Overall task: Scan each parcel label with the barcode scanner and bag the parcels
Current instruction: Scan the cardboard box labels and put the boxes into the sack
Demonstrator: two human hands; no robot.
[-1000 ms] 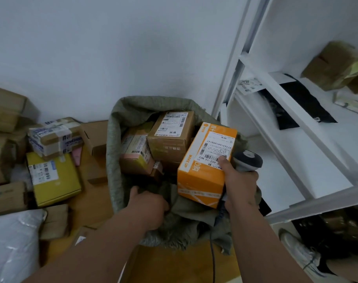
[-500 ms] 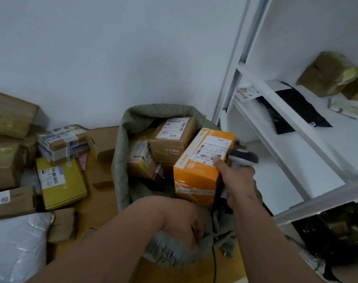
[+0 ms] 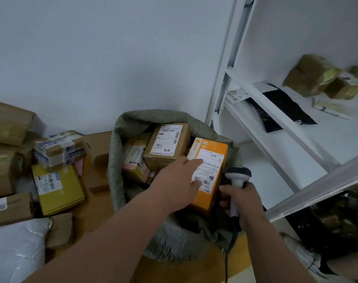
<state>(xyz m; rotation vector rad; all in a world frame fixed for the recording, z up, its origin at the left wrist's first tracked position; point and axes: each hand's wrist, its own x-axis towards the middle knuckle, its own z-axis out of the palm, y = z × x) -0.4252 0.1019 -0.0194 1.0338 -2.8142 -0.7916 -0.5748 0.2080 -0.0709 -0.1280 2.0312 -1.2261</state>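
A grey-green woven sack (image 3: 114,160) stands open against the wall with several parcels inside. An orange box (image 3: 213,158) with a white label lies at the sack's right side. My left hand (image 3: 180,180) lies on its label with straight fingers. My right hand (image 3: 242,201) grips the grey barcode scanner (image 3: 238,176) just right of the orange box, its head upright and its cable hanging down. A brown labelled box (image 3: 166,146) and a smaller taped box (image 3: 136,162) sit deeper in the sack.
Loose parcels lie on the floor at left: a yellow box (image 3: 59,188), a taped carton (image 3: 58,149), brown boxes, a white poly bag (image 3: 14,250). A white shelf unit (image 3: 276,111) with black bags and taped parcels stands at right. A shoe (image 3: 302,254) shows bottom right.
My left hand left the sack's front rim and moved up onto the orange box's label. My right thumb came off the box, and the box has sunk lower into the sack.
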